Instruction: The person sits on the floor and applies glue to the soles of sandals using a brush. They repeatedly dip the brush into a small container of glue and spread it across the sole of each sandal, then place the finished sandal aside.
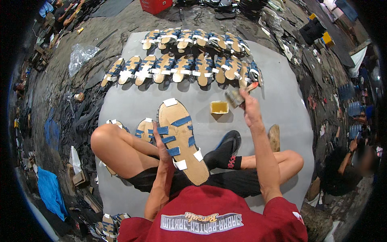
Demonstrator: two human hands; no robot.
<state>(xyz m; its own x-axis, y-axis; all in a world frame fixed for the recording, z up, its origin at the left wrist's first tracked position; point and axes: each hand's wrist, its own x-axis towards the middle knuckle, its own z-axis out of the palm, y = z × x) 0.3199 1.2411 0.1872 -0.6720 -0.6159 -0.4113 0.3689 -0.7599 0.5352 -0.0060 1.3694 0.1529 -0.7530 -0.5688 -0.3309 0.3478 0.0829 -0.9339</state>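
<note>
Red shirt fabric [217, 218] fills the lower edge, nearest the camera, above which both forearms are seen rising into view. An unfinished sandal sole [181, 141], tan with blue straps and white tape tabs, is held by the left hand [163, 151]; the fingers are closed along its left edge, and the sole is propped on the crossed legs. Its long axis is directed away from the body, heel end at the lap, toe end tilted up and slightly to the left. A glue brush [238, 96] is gripped in the closed fingers of the right hand [250, 111], which is raised above and to the right of the sole, well apart from it. A small yellow glue container [219, 107] is placed on the grey mat [278, 101], between sole and brush, just beside the brush hand; the right hand is therefore the nearer one to it. A second sole [145, 130] is seen lying just left of the held one. Two rows of strapped soles [189, 56] are laid out at the far side of the mat.
</note>
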